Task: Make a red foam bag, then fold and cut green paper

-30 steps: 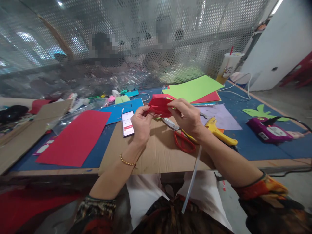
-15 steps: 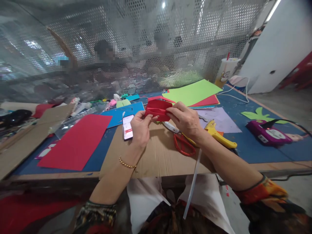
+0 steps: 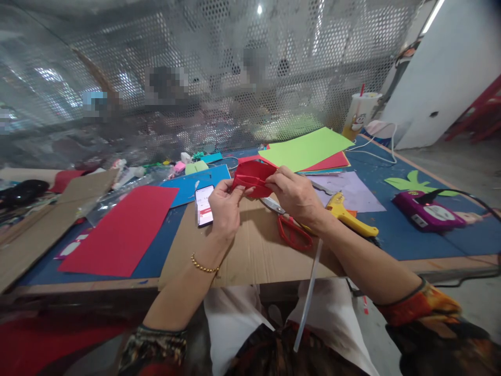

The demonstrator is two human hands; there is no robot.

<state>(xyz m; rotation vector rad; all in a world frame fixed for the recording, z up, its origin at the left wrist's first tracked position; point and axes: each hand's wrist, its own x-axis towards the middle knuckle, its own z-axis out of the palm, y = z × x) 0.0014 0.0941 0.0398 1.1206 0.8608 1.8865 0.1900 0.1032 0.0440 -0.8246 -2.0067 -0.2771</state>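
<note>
A folded piece of red paper (image 3: 253,176) is held up between both hands above the cardboard sheet (image 3: 246,250). My left hand (image 3: 226,206) pinches its lower left edge between thumb and fingers. At its right side, my right hand (image 3: 293,193) grips the paper with thumb and fingertips. Red-handled scissors (image 3: 294,233) lie under my right hand, their blades pointing up and left. A yellow hot glue gun (image 3: 348,215) rests just right of my right wrist, with a clear glue stick (image 3: 309,297) hanging over the table edge. Beside my left hand lies a lit phone (image 3: 204,208).
A large red sheet (image 3: 121,230) and a blue sheet (image 3: 183,183) lie on the left. Green paper (image 3: 309,146) tops a stack at the back, near a drink cup (image 3: 358,115). A purple corded device (image 3: 428,211) and a green leaf-shaped cutout (image 3: 417,183) sit right.
Both hands still hold the red paper in nearly the same place. The right fingers have shifted slightly along its edge, and the camera view has moved a little.
</note>
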